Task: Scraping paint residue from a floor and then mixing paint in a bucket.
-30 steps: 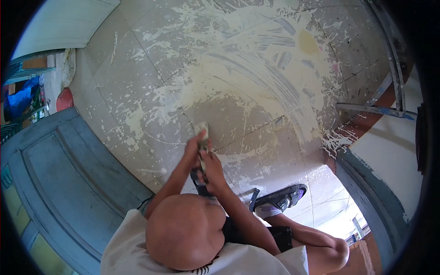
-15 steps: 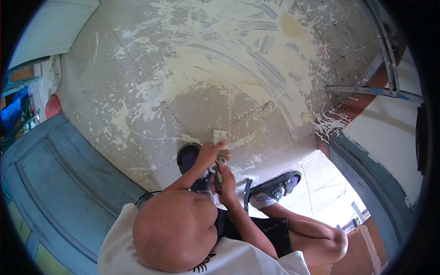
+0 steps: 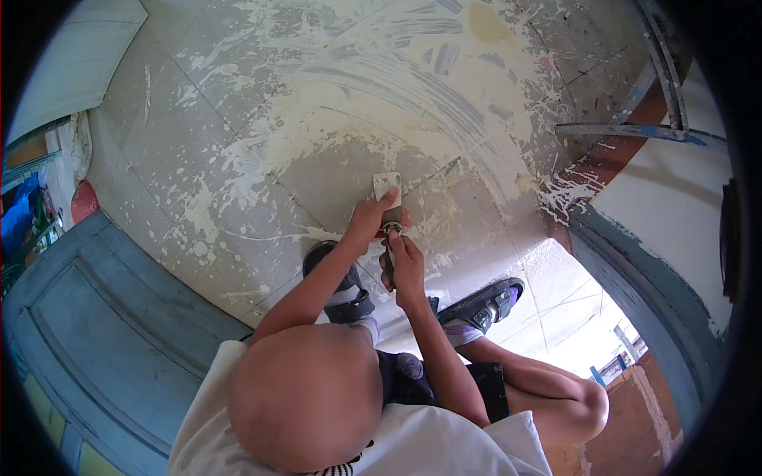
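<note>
In the head view, my left hand (image 3: pixel 369 222) grips the upper part of a paint-caked scraper (image 3: pixel 386 181), its thumb on the wide, pale blade end. Just below, my right hand (image 3: pixel 406 270) is closed round the dark lower part of the same tool. Both hands are above the tiled floor (image 3: pixel 302 190), which is covered in cream paint smears, splashes and streaks. My left sandal (image 3: pixel 317 258) lies left of the hands; my right sandal (image 3: pixel 480 313) lies to their lower right.
A blue-grey panel door (image 3: pixel 111 325) is at lower left, with a white panel (image 3: pixel 63 63) and cluttered items above it. At right are metal bars (image 3: pixel 671 95) and a grey-edged white surface (image 3: pixel 659 222). A bright doorway opening lies at lower right.
The scraper and both hands shifted right, then rose in the picture over the last half second. The view has shifted, moving the floor upward in it, and my left sandal now shows more.
</note>
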The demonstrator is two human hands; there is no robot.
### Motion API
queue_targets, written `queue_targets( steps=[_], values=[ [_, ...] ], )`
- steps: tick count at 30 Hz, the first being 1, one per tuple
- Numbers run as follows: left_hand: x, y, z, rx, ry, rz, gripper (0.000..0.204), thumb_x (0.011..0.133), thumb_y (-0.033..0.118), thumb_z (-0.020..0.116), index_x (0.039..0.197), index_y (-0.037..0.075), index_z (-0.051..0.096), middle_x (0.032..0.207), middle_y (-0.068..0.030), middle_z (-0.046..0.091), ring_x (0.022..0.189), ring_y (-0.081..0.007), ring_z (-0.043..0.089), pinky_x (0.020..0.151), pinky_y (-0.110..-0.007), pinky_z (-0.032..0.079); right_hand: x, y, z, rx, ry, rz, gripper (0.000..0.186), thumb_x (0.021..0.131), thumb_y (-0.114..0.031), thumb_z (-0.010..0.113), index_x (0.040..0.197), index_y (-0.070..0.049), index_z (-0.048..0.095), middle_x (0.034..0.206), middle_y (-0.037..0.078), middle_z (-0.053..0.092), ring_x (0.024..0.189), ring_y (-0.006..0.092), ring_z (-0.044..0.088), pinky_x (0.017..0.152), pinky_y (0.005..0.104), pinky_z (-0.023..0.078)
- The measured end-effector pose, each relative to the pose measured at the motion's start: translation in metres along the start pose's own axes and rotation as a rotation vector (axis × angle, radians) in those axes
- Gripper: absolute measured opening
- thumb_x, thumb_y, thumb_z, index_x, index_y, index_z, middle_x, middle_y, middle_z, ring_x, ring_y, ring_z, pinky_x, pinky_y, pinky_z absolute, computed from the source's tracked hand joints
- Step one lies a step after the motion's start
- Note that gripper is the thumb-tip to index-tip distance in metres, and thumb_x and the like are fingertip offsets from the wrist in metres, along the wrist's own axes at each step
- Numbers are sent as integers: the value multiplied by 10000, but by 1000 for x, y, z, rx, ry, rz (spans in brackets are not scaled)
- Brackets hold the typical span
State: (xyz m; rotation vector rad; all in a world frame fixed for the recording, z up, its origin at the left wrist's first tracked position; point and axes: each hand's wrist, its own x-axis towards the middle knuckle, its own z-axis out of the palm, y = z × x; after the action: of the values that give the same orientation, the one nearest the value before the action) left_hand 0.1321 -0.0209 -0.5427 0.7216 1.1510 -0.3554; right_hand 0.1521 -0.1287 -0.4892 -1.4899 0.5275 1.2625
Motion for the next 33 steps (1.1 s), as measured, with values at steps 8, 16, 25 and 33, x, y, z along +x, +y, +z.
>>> queue_targets(
  steps=[8,16,25,33],
  values=[
    [-9,-25,5,-83,15,-6,438,827,402,582,837,-36,606,708,-119,644,563,-179,630,484,-261,486,-25,19,-1,70,34,131,316,900,-375,459,855,-65,500,574,30,467,313,106,385,270,238,261],
    [-10,-34,6,-60,45,63,430,816,389,593,767,-37,618,655,-125,631,523,-185,616,461,-275,473,-33,14,0,36,48,124,311,914,-355,437,857,-53,489,564,29,459,328,104,389,280,247,265],
    [2,-19,11,-40,86,127,407,834,349,568,748,-45,618,608,-110,616,506,-168,602,428,-260,437,-22,5,8,170,8,73,345,912,-374,440,888,-37,506,558,23,451,321,102,383,279,239,269],
    [16,39,11,-30,49,86,445,832,382,558,759,-53,613,615,-111,616,476,-156,564,445,-272,436,10,-36,17,211,-76,25,314,913,-356,417,927,-63,528,599,24,475,344,111,413,301,231,295]
  ],
)
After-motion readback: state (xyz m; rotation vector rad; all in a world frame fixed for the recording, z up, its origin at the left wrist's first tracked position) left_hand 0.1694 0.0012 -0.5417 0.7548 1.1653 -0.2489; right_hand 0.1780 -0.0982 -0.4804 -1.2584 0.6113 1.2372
